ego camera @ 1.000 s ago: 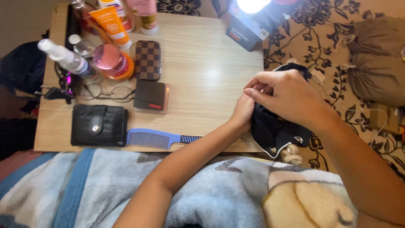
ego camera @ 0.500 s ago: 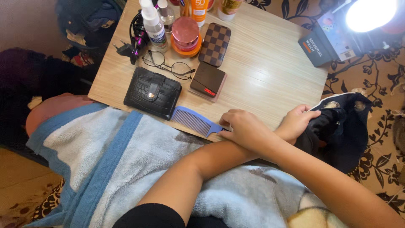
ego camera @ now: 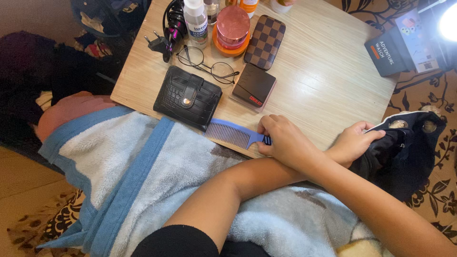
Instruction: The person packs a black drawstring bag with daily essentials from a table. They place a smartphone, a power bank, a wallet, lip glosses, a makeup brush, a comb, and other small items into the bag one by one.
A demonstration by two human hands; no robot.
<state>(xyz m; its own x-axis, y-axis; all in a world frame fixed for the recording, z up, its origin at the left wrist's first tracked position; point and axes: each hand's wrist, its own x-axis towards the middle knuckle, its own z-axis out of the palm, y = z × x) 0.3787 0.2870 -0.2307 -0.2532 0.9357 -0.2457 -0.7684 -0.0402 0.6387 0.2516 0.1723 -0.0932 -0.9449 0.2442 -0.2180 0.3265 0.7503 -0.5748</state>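
Two hands crossed: right hand (ego camera: 285, 143) pinches blue comb (ego camera: 235, 134) handle, teeth end up-left; left hand (ego camera: 352, 143) grips dark bag (ego camera: 409, 152)

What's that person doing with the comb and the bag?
The person sits at a low wooden table with arms crossed over. The right hand pinches the handle of a blue comb at the table's near edge. The left hand grips the rim of a black bag beside the table. A black wallet and glasses lie nearby.

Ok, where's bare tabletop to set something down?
Bare wood spans the right half of the table, between the checkered case, the black box at the right edge, and the right hand on the blue comb. The left side is crowded: wallet, glasses, bottles.
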